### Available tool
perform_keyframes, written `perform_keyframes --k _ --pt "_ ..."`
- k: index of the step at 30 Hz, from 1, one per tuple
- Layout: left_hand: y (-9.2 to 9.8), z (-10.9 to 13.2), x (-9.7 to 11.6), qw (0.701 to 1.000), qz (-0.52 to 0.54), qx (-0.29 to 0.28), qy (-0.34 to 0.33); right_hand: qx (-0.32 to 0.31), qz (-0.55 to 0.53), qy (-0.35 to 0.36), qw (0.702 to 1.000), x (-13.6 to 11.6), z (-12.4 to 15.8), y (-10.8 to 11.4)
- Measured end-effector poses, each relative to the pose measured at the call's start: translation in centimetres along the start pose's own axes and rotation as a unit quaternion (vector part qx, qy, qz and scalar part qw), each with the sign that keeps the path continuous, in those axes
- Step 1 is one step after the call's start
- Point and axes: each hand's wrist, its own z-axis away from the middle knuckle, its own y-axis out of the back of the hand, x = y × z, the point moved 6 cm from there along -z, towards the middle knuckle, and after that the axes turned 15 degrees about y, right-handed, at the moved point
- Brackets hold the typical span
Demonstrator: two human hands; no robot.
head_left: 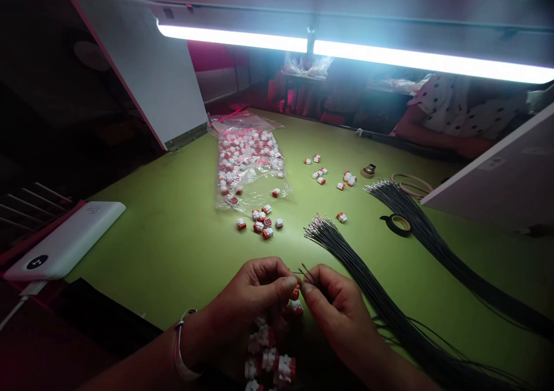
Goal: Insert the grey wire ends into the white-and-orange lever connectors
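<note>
Between thumb and fingers, my left hand pinches an orange-and-white connector, mostly covered by the fingertips. My right hand is closed on thin dark wires, whose ends stick up past the thumb. The fingertips of both hands almost meet at the connector; whether a wire sits inside it cannot be made out. Below the hands hang or lie several more white-and-orange connectors, partly in shadow. To the right of my right hand runs a bundle of black wires with bare metal terminals at its far end.
A clear bag of connectors lies beyond a loose pile. On the right are a second wire bundle, black tape and a tan ring. A white power bank sits left. Across the table, a person in a dotted top.
</note>
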Motion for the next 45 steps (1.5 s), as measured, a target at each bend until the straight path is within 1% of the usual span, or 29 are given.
perform_keyframes --k 3,5,6,7,8,9,10,11,12,13,15,17,19,20,21,22,23,24,25,26,27,28,30,33,36,42,45 --pt "0.5 0.9 2.1 0.992 -0.096 0.032 -0.079 0.024 0.052 0.034 0.998 -0.6 -0.3 1.0" --pt "0.9 1.3 3.4 0.976 -0.172 0.046 -0.122 0.041 0.06 0.026 0.997 -0.3 -0.4 1.4" --pt "1.4 1.3 3.9 0.965 -0.206 0.078 -0.14 0.046 0.048 0.012 0.998 -0.1 -0.4 1.5" --pt "2.1 1.3 4.5 0.949 -0.237 0.133 -0.16 0.048 0.029 0.0 0.998 0.2 -0.4 1.4" --pt "2.9 1.3 5.0 0.924 -0.268 0.201 -0.184 0.048 0.007 -0.008 0.999 0.4 -0.3 1.2" --pt "3.5 1.3 5.4 0.891 -0.301 0.268 -0.209 0.046 -0.014 -0.012 0.999 0.5 -0.3 1.0" --pt "3.9 1.2 5.8 0.855 -0.335 0.319 -0.232 0.046 -0.032 -0.013 0.998 0.5 -0.3 0.8" --pt "4.0 0.9 5.9 0.824 -0.371 0.348 -0.248 0.049 -0.048 -0.013 0.998 0.4 -0.4 0.7" --pt "3.9 0.5 5.9 0.802 -0.409 0.355 -0.254 0.055 -0.062 -0.015 0.996 0.3 -0.4 0.6" --pt "3.8 0.0 5.8 0.787 -0.442 0.35 -0.251 0.062 -0.077 -0.021 0.995 0.3 -0.4 0.6" --pt "3.5 -0.7 5.4 0.774 -0.48 0.34 -0.234 0.081 -0.108 -0.042 0.99 0.2 -0.4 0.7" --pt "3.3 -0.9 5.2 0.775 -0.487 0.336 -0.223 0.089 -0.128 -0.058 0.986 0.2 -0.4 0.8" --pt "3.0 -0.6 5.1 0.778 -0.484 0.332 -0.224 0.084 -0.137 -0.071 0.984 0.2 -0.4 0.8" --pt "3.0 -0.4 5.0 0.791 -0.466 0.326 -0.225 0.082 -0.141 -0.079 0.983 0.3 -0.4 0.7" --pt "3.0 -0.3 4.9 0.82 -0.424 0.314 -0.221 0.082 -0.146 -0.086 0.982 0.4 -0.5 0.7" --pt "3.2 -0.2 4.7 0.864 -0.357 0.292 -0.204 0.085 -0.152 -0.092 0.98 0.5 -0.5 0.7" --pt "3.4 -0.3 4.2 0.913 -0.266 0.256 -0.175 0.09 -0.155 -0.096 0.979 0.6 -0.5 0.8" --pt "3.4 -0.6 3.6 0.956 -0.16 0.207 -0.134 0.097 -0.156 -0.097 0.978 0.7 -0.5 0.8" --pt "3.1 -0.8 2.9 0.983 -0.061 0.151 -0.089 0.103 -0.154 -0.098 0.978 0.7 -0.5 0.9" --pt "2.6 -1.0 2.4 0.994 0.016 0.098 -0.05 0.106 -0.149 -0.1 0.978 0.7 -0.5 1.0" --pt "2.1 -1.1 2.0 0.996 0.071 0.054 -0.023 0.107 -0.144 -0.103 0.978 0.7 -0.4 1.0" --pt "1.6 -1.1 1.7 0.994 0.107 0.024 -0.008 0.106 -0.138 -0.106 0.979 0.7 -0.4 1.0" --pt "1.0 -1.0 1.4 0.99 0.143 -0.003 0.011 0.1 -0.126 -0.104 0.982 0.5 -0.4 1.0" --pt "0.6 -0.8 1.0 0.983 0.177 -0.013 0.036 0.087 -0.118 -0.089 0.985 0.2 -0.5 0.8" --pt "0.5 -0.6 0.9 0.978 0.2 -0.01 0.055 0.074 -0.125 -0.092 0.985 0.1 -0.4 0.5" --pt "0.6 -0.6 0.3 0.972 0.217 -0.01 0.088 0.056 -0.136 -0.092 0.985 -0.2 -0.5 0.0" --pt "0.6 -0.7 -0.1 0.969 0.224 -0.001 0.101 0.054 -0.142 -0.1 0.983 -0.2 -0.4 -0.2"
